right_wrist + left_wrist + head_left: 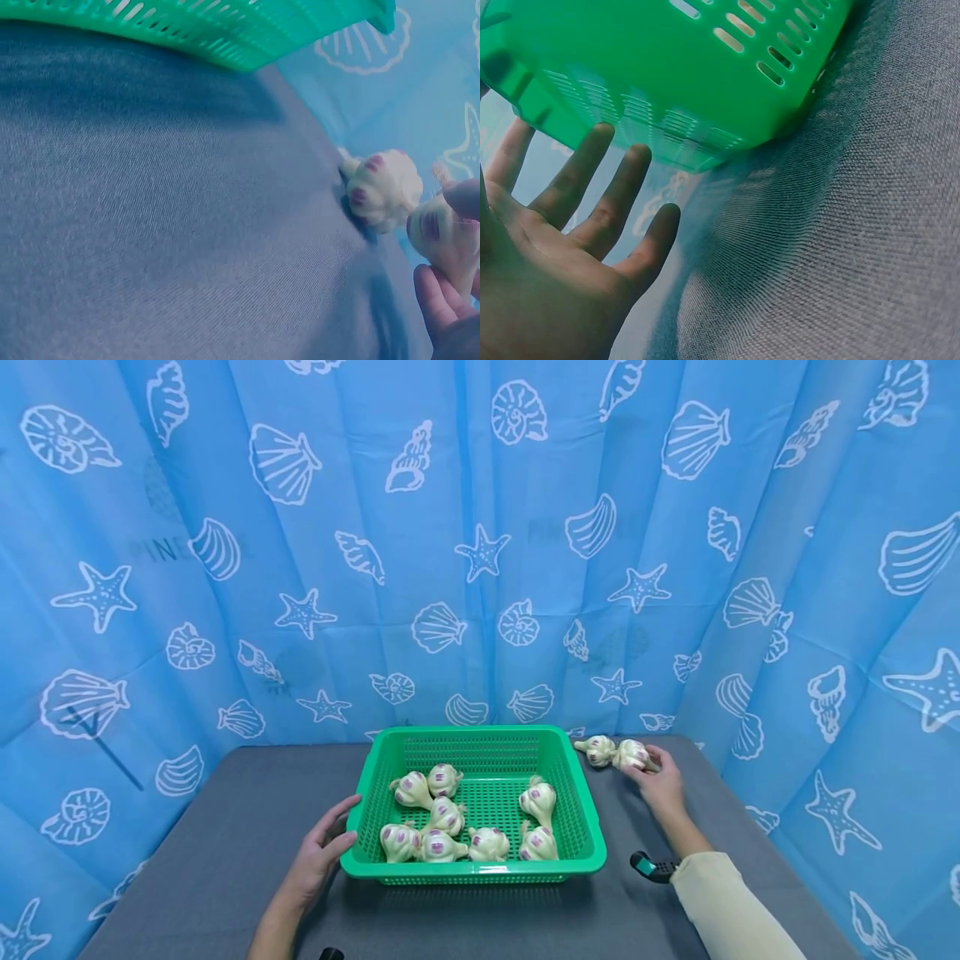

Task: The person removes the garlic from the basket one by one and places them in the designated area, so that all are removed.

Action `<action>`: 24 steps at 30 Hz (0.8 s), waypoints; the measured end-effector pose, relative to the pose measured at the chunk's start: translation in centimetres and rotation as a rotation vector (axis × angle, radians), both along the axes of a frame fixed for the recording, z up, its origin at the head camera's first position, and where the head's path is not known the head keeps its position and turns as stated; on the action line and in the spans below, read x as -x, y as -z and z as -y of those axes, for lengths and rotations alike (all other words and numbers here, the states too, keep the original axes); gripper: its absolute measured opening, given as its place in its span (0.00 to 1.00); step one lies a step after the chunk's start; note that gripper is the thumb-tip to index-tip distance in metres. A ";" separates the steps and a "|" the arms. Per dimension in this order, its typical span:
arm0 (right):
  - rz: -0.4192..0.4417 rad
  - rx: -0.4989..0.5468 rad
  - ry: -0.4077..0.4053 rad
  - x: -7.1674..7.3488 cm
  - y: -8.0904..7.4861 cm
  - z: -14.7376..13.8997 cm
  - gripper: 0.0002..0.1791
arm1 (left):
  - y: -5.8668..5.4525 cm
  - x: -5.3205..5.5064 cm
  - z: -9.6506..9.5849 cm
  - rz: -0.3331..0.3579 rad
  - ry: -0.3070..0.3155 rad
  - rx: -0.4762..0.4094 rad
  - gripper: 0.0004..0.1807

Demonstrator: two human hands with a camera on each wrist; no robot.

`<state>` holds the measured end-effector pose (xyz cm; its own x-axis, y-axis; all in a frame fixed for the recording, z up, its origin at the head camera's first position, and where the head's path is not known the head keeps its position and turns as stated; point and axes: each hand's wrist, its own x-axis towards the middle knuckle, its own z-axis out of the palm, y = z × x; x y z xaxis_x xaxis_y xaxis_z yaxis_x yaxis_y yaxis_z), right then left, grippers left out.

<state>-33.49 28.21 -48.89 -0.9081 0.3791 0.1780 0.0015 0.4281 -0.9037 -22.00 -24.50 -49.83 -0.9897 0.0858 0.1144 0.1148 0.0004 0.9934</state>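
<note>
"Where's the garlic bulb [632, 753]?"

"Pinched between the right hand's [662, 781] thumb and fingers, its neck pointing back toward that hand. A second bulb [597, 750] lies just left of those fingertips, right hand nearer."

"And the left hand [318, 856]?"

"Well apart, across the green basket [472, 869], fingers spread, gripping nothing; whether they touch the basket, I can't tell. Inside it, between the hands, lie more bulbs [489, 844]."

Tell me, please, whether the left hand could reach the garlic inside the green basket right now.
Probably yes: the left hand is beside the green basket, whose top is open, so only the left rim seems to separate it from the nearest garlic bulb.
</note>
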 end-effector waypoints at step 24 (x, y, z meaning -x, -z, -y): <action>0.121 0.030 0.123 0.4 0.5 -0.6 0.36 | -0.1 0.0 0.0 0.020 -0.003 0.011 0.29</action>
